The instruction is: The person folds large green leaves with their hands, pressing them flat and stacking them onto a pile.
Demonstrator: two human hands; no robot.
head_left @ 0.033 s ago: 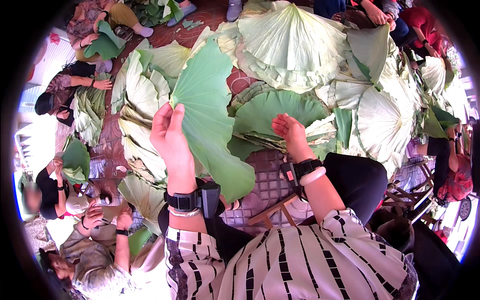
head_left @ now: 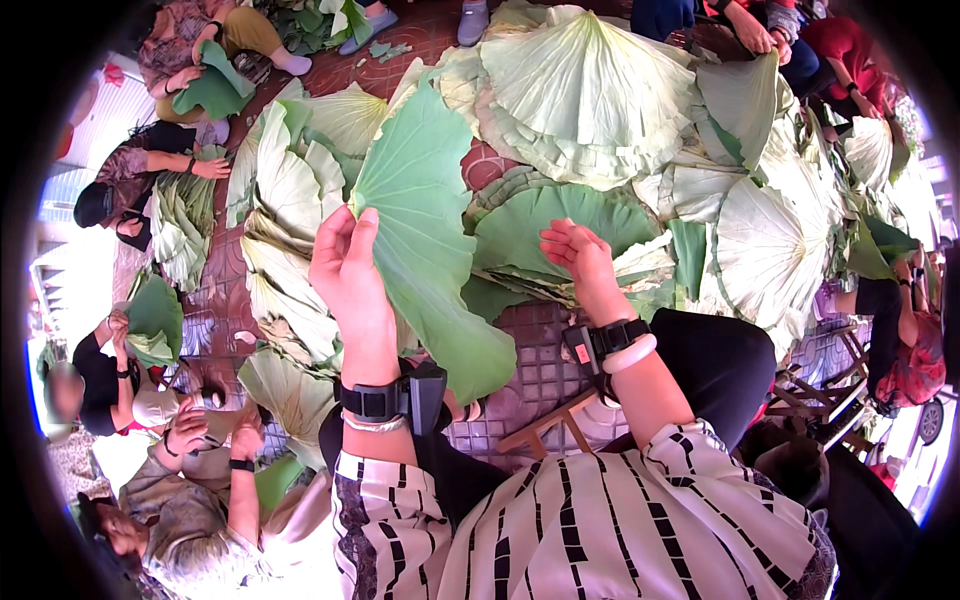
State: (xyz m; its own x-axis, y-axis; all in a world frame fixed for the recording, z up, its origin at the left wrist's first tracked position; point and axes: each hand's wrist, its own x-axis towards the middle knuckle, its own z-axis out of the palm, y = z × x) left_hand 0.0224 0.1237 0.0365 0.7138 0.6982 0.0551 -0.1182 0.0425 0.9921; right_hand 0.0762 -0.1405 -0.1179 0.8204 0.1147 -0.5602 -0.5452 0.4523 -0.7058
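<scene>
My left hand (head_left: 352, 262) pinches a large green lotus leaf (head_left: 425, 215) near the point where its veins meet. The leaf is held up, with its lower lobe hanging toward my lap. To the right of it, my right hand (head_left: 583, 258) is raised with fingers loosely bent and nothing visible in them. Behind that hand lies another green lotus leaf (head_left: 545, 222) on top of a pile. Each of my wrists wears a black strapped device, and the right one also a pale bangle.
Stacks of pale lotus leaves (head_left: 585, 90) lie ahead, with more leaves (head_left: 290, 290) at the left and a broad pile (head_left: 770, 235) at the right. A wooden stool frame (head_left: 550, 425) stands by my knees on the tiled floor (head_left: 530, 340). Several people handle leaves around the edges.
My left hand and the leaf have shifted slightly right. My right hand has risen slightly, with its fingers still bent.
</scene>
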